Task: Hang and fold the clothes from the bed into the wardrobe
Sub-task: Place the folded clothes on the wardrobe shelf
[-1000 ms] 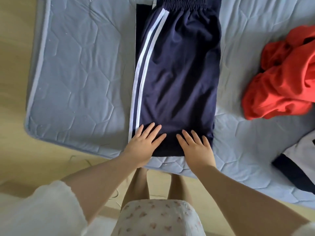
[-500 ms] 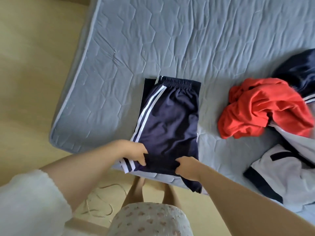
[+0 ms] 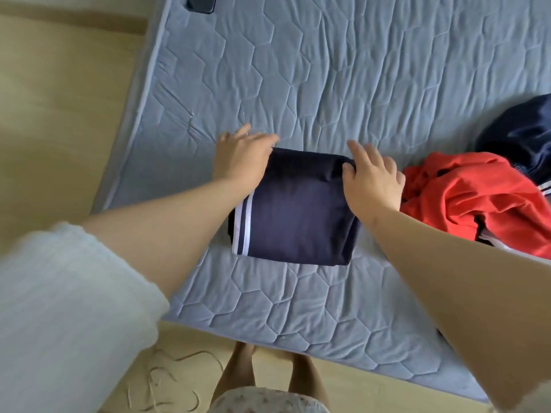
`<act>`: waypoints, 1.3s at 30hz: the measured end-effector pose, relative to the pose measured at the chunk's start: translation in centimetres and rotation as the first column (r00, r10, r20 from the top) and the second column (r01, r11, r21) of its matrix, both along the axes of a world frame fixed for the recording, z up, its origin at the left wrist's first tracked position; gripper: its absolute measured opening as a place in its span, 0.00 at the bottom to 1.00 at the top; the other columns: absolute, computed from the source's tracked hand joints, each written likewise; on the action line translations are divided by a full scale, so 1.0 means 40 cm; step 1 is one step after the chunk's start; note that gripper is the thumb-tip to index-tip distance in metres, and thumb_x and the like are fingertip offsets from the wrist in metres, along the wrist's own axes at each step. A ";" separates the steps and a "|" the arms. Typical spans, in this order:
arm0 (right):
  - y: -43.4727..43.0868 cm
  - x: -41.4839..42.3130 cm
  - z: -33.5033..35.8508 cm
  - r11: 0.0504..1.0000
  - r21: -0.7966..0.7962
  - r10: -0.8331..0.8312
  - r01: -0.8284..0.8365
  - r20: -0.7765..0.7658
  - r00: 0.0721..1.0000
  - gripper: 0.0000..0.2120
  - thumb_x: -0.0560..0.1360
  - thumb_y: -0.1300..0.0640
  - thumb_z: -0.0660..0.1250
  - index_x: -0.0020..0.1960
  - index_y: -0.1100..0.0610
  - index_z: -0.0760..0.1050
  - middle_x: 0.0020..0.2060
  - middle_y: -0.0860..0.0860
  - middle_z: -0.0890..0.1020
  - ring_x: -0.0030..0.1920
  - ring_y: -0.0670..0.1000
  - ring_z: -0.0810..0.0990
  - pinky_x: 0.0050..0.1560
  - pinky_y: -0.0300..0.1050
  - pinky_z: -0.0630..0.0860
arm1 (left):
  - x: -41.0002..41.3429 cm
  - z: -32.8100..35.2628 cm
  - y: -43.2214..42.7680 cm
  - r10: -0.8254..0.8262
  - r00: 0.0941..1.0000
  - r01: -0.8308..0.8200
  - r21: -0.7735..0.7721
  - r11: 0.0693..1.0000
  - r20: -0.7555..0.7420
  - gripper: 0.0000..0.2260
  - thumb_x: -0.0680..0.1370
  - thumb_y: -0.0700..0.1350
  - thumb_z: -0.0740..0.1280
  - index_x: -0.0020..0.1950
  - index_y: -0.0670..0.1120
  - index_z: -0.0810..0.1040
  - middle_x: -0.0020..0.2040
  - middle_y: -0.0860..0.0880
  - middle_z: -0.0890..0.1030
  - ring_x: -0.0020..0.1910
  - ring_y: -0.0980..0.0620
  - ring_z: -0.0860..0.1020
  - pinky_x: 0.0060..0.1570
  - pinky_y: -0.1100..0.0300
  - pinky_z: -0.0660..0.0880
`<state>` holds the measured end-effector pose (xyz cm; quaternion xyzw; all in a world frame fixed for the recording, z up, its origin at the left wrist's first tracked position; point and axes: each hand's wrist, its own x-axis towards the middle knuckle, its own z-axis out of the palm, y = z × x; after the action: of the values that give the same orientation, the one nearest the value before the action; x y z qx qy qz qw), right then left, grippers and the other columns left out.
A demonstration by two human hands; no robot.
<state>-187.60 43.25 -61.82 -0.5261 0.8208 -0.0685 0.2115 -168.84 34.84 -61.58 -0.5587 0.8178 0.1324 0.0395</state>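
Navy shorts (image 3: 298, 216) with white side stripes lie folded in half on the blue quilted mattress (image 3: 328, 70), near its front edge. My left hand (image 3: 241, 158) rests on the far left corner of the fold, fingers stretched out flat. At the far right corner my right hand (image 3: 372, 180) lies with its thumb on the cloth and its fingers extended past the edge. Neither hand grips the fabric.
A crumpled red garment (image 3: 477, 198) lies just right of the shorts, with a dark navy garment (image 3: 518, 135) behind it. A dark flat object (image 3: 200, 3) sits at the mattress's far left corner. Wooden floor with a thin cord (image 3: 173, 380) lies below the front edge.
Both hands pinched the hem of the shorts at the near edge and carried it up over the waistband. The shorts are now half as long, and the hands lie flat on the far edge.
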 end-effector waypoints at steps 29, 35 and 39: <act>0.063 0.008 -0.347 0.658 0.474 -0.738 0.585 0.559 0.378 0.29 0.77 0.40 0.56 0.74 0.50 0.57 0.69 0.52 0.68 0.69 0.56 0.66 0.70 0.50 0.61 | 0.047 -0.329 0.098 0.835 0.545 -0.479 0.788 0.386 -0.077 0.30 0.77 0.57 0.62 0.74 0.48 0.55 0.71 0.48 0.65 0.68 0.47 0.66 0.68 0.53 0.62; 0.061 -0.003 -0.342 0.559 0.671 -0.827 0.487 0.491 0.274 0.27 0.69 0.31 0.62 0.59 0.49 0.74 0.51 0.46 0.78 0.51 0.52 0.76 0.54 0.47 0.67 | 0.084 -0.343 0.102 0.912 0.411 -0.281 0.954 0.106 0.019 0.21 0.74 0.61 0.64 0.61 0.49 0.77 0.52 0.51 0.83 0.53 0.52 0.80 0.57 0.56 0.73; 0.101 -0.009 -0.279 0.469 0.808 -0.882 0.356 0.449 0.143 0.22 0.64 0.31 0.68 0.46 0.46 0.79 0.42 0.49 0.85 0.46 0.53 0.81 0.43 0.47 0.74 | 0.114 -0.293 0.131 0.912 0.402 -0.237 0.971 0.025 0.075 0.15 0.73 0.60 0.66 0.50 0.51 0.80 0.44 0.52 0.85 0.47 0.53 0.81 0.52 0.57 0.74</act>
<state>-187.96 47.29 -72.96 0.0790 0.7257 -0.1750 0.6606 -164.27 40.08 -73.31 -0.6618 0.2176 0.7173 0.0085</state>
